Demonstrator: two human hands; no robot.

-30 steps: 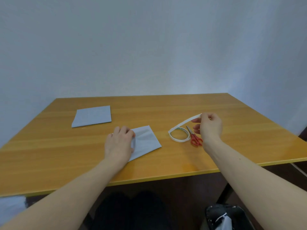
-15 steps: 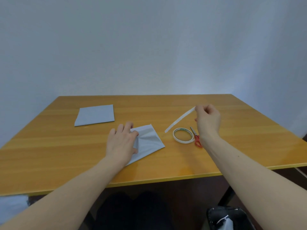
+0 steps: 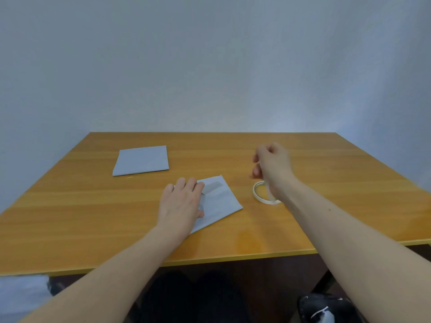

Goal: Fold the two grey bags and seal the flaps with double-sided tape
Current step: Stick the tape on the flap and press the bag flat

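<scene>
A folded grey bag (image 3: 142, 160) lies flat at the back left of the wooden table (image 3: 93, 206). A second grey bag (image 3: 220, 202) lies near the middle, turned at an angle, and my left hand (image 3: 183, 202) presses flat on its left part with straight fingers. My right hand (image 3: 271, 163) hovers above the table with curled fingers. A blurred white tape strip (image 3: 268, 191) hangs down from it over the tape roll (image 3: 260, 194), which lies under my right wrist. The red scissors are hidden behind my right forearm.
The table's front edge runs close to my body. A black bag (image 3: 326, 308) sits on the floor at the lower right, and something white (image 3: 21, 297) shows at the lower left. A plain wall stands behind the table.
My right hand has pulled the tape strip free of the roll and risen, and the strip now hangs down below it. My left hand has stayed on the near bag.
</scene>
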